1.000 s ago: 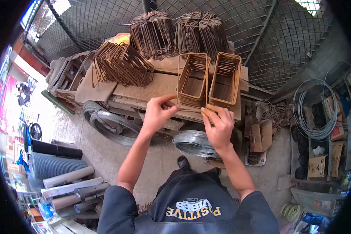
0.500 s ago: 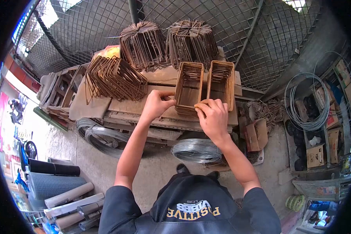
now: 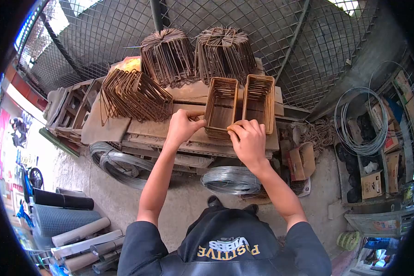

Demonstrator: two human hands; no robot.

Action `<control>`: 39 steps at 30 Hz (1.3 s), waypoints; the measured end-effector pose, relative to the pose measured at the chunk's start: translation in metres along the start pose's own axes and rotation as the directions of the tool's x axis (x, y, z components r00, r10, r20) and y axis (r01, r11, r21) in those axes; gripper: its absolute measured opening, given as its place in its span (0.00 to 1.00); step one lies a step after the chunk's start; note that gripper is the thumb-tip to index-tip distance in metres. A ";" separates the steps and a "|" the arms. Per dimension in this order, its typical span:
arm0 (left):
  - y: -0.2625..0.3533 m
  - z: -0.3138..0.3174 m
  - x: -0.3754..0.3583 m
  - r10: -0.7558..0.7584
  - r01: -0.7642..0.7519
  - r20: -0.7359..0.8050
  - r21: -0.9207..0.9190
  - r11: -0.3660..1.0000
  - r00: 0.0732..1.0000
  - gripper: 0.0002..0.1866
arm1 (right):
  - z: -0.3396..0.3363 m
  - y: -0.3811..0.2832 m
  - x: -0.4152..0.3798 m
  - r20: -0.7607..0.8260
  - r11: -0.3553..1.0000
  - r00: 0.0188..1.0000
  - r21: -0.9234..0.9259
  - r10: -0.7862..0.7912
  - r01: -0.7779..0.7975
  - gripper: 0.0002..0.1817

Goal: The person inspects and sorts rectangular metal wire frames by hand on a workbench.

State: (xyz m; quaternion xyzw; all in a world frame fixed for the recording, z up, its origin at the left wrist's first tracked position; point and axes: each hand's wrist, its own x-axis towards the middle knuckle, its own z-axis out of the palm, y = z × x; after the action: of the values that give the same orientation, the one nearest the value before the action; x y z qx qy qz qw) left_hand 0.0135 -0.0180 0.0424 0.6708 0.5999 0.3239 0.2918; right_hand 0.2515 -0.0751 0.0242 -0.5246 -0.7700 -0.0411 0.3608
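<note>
Two neat stacks of rusty rectangular rebar stirrups, a left stack [image 3: 208, 103] and a right stack [image 3: 271, 106], lie side by side on the wooden bench. My left hand [image 3: 185, 126] is closed in a pinch at the near left corner of the left stack. At that stack's near right corner, my right hand [image 3: 248, 139] pinches the top stirrup's rim between thumb and fingers. The right hand's curled fingers also lie close to the near end of the right stack. How many stirrups my fingertips hold is hidden.
Slanted stirrups [image 3: 135, 95] lean at the bench's left. Two round bundles, one left [image 3: 168, 55] and one right [image 3: 225, 53], stand behind, before a wire mesh fence [image 3: 280, 27]. Wire coils [image 3: 232, 179] lie under the bench [image 3: 188, 143]; a cardboard box [image 3: 302, 161] sits to the right.
The whole view has shifted very slightly. Both hands stay at the near corners of the left stack, with the right hand's fingers a little lower and further left.
</note>
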 end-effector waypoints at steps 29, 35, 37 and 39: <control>-0.019 0.017 -0.020 0.292 -0.288 -0.035 0.097 0.953 0.956 0.32 | 0.005 0.005 0.001 0.071 0.999 0.997 -0.035 -0.035 0.038 0.07; -0.021 0.024 -0.024 0.295 -0.289 -0.060 0.093 0.953 0.953 0.33 | 0.005 0.006 -0.003 0.063 0.999 0.998 -0.025 -0.027 0.029 0.07; -0.020 0.027 -0.026 0.274 -0.268 -0.064 0.091 0.959 0.959 0.33 | 0.001 0.005 -0.005 0.015 0.999 1.000 -0.040 -0.023 0.024 0.08; -0.023 0.034 -0.034 0.237 -0.232 -0.103 0.053 0.971 0.966 0.36 | -0.011 0.005 -0.014 -0.013 1.000 1.000 -0.007 -0.006 0.006 0.10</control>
State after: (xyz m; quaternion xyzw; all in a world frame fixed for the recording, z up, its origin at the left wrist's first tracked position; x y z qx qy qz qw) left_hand 0.0235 -0.0489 0.0004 0.7242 0.5378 0.3798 0.2048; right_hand 0.2640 -0.0889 0.0221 -0.5232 -0.7691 -0.0484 0.3638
